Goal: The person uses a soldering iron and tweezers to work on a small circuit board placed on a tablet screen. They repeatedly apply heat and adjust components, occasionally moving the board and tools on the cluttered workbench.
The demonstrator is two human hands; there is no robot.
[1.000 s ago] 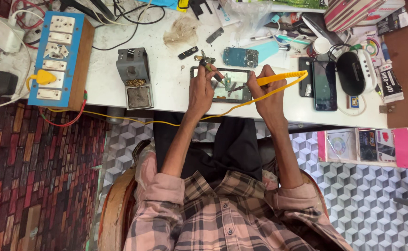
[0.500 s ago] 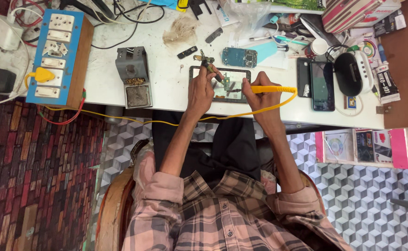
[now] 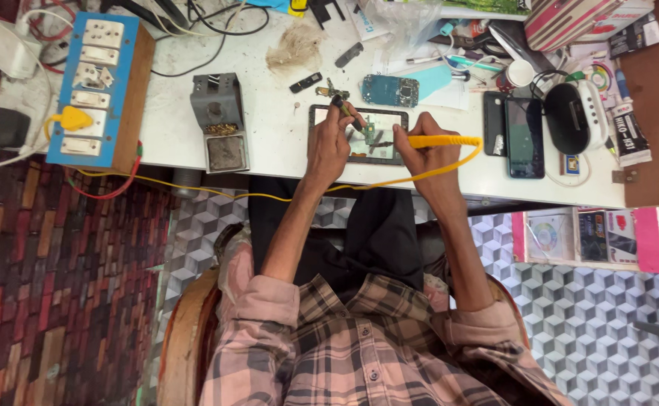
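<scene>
My left hand [image 3: 328, 147] pinches a thin dark tool [image 3: 342, 107] and rests on the left part of an opened dark tablet-like device [image 3: 358, 135] lying on the white table [image 3: 277, 143]. My right hand [image 3: 420, 150] grips a yellow soldering iron [image 3: 444, 140] with its tip pointed left at the small parts in the middle of the device. A yellow cord [image 3: 269, 197] runs from the iron along the table's front edge toward the left.
A blue switchboard [image 3: 93, 90] with a yellow plug stands at the left. A grey soldering stand [image 3: 220, 120] sits beside it. A blue circuit board [image 3: 389, 90], black phones [image 3: 523, 135], a black round device [image 3: 566, 116], cables and clutter fill the back and right.
My right hand has drawn the soldering iron leftward, bringing its tip down over the device. My left hand has stayed on the device with its tool.
</scene>
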